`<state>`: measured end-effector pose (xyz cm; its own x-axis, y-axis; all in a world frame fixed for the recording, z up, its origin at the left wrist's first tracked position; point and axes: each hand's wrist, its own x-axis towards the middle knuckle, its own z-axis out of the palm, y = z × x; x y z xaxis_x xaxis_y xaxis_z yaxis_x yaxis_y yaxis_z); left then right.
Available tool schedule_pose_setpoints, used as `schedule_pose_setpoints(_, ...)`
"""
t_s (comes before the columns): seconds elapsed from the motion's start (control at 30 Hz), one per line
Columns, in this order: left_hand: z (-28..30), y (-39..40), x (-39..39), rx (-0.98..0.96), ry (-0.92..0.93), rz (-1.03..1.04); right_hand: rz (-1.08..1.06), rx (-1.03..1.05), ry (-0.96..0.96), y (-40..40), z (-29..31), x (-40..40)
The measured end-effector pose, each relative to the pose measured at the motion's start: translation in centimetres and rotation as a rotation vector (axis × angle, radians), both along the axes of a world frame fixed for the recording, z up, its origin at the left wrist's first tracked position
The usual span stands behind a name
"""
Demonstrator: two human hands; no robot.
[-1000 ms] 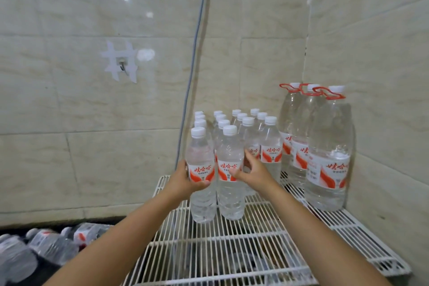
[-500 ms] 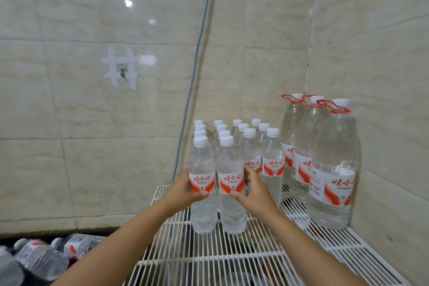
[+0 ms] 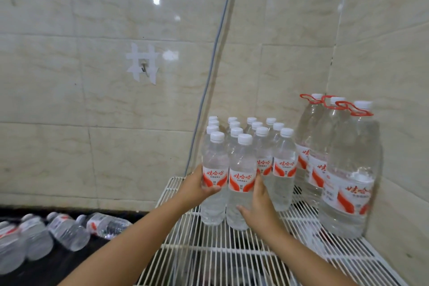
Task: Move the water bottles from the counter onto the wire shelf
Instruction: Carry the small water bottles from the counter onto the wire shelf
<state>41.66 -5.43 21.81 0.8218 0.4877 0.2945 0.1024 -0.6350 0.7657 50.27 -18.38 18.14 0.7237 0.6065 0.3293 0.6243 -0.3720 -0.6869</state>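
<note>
Two clear water bottles with white caps and red-and-white labels stand upright on the white wire shelf [image 3: 232, 253]. My left hand [image 3: 195, 189] grips the left bottle [image 3: 214, 167] at its label. My right hand [image 3: 257, 206] wraps the right bottle [image 3: 242, 169] lower down. Both stand at the front of a block of several matching bottles [image 3: 267, 144] against the wall. More bottles [image 3: 67, 231] lie on their sides on the dark counter [image 3: 58, 269] at the lower left.
Three large jugs [image 3: 346, 169] with red handles stand in the shelf's right corner by the tiled wall. A grey cable [image 3: 209, 81] runs down the wall behind the bottles. A taped hook [image 3: 144, 66] is on the left wall. Open shelf wire lies in front.
The view has shifted right and down. Both hands stay on the two front bottles, which stand slightly closer to the block behind them.
</note>
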Motion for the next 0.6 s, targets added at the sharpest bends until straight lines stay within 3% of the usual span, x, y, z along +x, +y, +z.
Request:
schedule_pose_setpoints(0.27, -1.0, -0.3, 0.4, -0.034, 0.020, 0.035, -0.008, 0.031, -0.051, 0.1, -0.7, 0.0)
schedule_pose_setpoints(0.47, -2.1, -0.9, 0.3, -0.066, -0.058, 0.002, -0.086, -0.098, -0.049, -0.1, -0.6, -0.5)
schedule_pose_setpoints(0.6, -1.9, -0.6, -1.4, 0.004, -0.056, 0.009, -0.221, -0.194, -0.247, -0.3, 0.7, -2.5)
